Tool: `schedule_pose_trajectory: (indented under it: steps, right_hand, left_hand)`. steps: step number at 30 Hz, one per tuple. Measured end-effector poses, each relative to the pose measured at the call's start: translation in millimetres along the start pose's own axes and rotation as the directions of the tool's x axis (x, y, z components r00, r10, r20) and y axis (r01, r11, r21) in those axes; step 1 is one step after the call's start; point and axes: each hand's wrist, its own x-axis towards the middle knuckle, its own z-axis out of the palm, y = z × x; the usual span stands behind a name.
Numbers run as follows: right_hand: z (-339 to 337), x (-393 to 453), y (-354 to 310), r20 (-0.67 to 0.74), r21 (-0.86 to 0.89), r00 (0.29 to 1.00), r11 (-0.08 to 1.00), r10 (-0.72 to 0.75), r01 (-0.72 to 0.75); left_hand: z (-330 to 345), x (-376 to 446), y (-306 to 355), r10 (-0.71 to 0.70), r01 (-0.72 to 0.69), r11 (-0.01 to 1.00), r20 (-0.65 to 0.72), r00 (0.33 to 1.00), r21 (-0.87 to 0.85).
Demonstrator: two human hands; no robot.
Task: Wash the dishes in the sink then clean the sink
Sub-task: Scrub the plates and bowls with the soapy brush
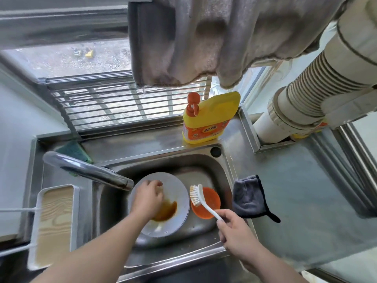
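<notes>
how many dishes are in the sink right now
2: a white plate with brown residue under the left hand, and a small orange dish at its right, beneath the brush. None visible beneath them.

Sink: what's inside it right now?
In the sink: a white plate with brown residue and an orange dish. The left hand covers part of the plate; the drain isn't visible.

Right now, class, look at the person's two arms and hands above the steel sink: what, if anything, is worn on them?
Nothing is worn. The left hand and right hand are bare, without gloves, rings, watch or bracelet. Both forearms are bare too; no sleeve reaches into view.
</notes>
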Motion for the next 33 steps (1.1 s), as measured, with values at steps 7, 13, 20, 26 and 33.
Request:
schedule_pose_trajectory:
  steps: [7, 13, 20, 26, 33]
  right_hand:
    - [36, 13, -8, 0.124, -0.029, 0.988, 0.996, 0.09, -0.087]
    - [49, 15, -8, 0.088, -0.047, 0.991, 0.994, 0.103, -0.099]
    - [50, 9, -10, 0.064, -0.059, 0.994, 0.995, 0.086, -0.082]
    - [40, 0, -18, -0.012, -0.058, 0.998, 0.996, 0.06, -0.061]
    - [22, -28, -34, -0.001, -0.55, 0.98, 0.818, -0.201, 0.167]
  left_hand:
    - [-15, 10, -78, -0.232, 0.228, 0.972, 0.082, 0.969, 0.053]
    - [-17, 10, -81, -0.306, 0.308, 0.951, 0.119, 0.945, 0.003]
    - [-22, 2, -77, -0.202, 0.261, 0.888, 0.19, 0.961, -0.377]
    - [-22, -6, -70, -0.163, 0.241, 0.663, 0.177, 0.971, -0.709]
    - [-37, -26, -66, -0.243, 0.306, 0.415, 0.22, 0.945, -0.857]
